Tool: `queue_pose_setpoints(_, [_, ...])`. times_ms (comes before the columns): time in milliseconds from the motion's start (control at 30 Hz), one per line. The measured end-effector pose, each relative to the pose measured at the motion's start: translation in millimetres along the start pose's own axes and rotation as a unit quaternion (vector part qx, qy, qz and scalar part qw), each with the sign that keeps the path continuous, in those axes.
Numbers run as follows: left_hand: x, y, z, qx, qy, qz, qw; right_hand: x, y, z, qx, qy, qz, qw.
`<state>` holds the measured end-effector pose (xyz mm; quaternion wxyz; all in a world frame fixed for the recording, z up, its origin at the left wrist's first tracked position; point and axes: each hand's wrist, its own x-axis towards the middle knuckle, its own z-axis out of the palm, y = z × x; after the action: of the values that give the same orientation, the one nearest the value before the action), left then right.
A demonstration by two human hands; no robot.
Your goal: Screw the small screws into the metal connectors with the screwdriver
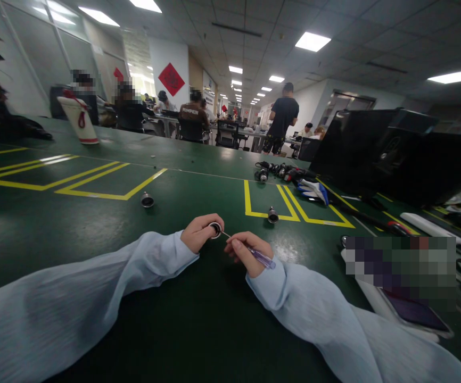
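My left hand (202,232) is closed around a small round metal part (215,230), its open rim turned toward me and to the right. Between the fingers of my right hand (251,252) is a thin screwdriver (263,259) with a see-through purple handle. Its shaft points left, and the tip is at the rim of the metal part; whether it touches inside cannot be made out. Beyond my hands, two similar metal cup-shaped parts stand on the green table (198,186): one at the left (147,200), one at the right (272,215).
Yellow tape (90,195) marks boxes on the table. A white paper cup (79,118) stands at the far left. Tools and a blue-white glove (313,191) lie at the right, before black monitors (358,151). A phone (416,311) lies near my right arm. Several people are in the background.
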<state>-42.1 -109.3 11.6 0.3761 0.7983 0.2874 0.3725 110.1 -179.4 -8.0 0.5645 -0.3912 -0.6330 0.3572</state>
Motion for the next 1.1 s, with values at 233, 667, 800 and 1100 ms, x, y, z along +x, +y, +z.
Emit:
queue_pose_setpoints(233, [-0.3,-0.9,-1.7,-0.007,-0.034,0.016,0.999,3.5,4.0,-2.8,-0.097,0.055,-0.063,0.992])
queue_pose_setpoints(667, [-0.9,-9.9,8.0,0.022,0.018,0.092,0.995,40.6,19.2,6.4,-0.387,-0.035,-0.332,0.859])
queue_pose_setpoints(800, [2.6,-17.3,-4.1,0.18,0.147,0.109,0.967,58.5,22.2,-11.1,-0.519,-0.015,-0.333,0.787])
queue_pose_setpoints(1100, [-0.5,-41.2,-75.9,0.481,0.292,0.109,0.82,82.1,31.9,-42.9,-0.757,-0.008,-0.185,0.627])
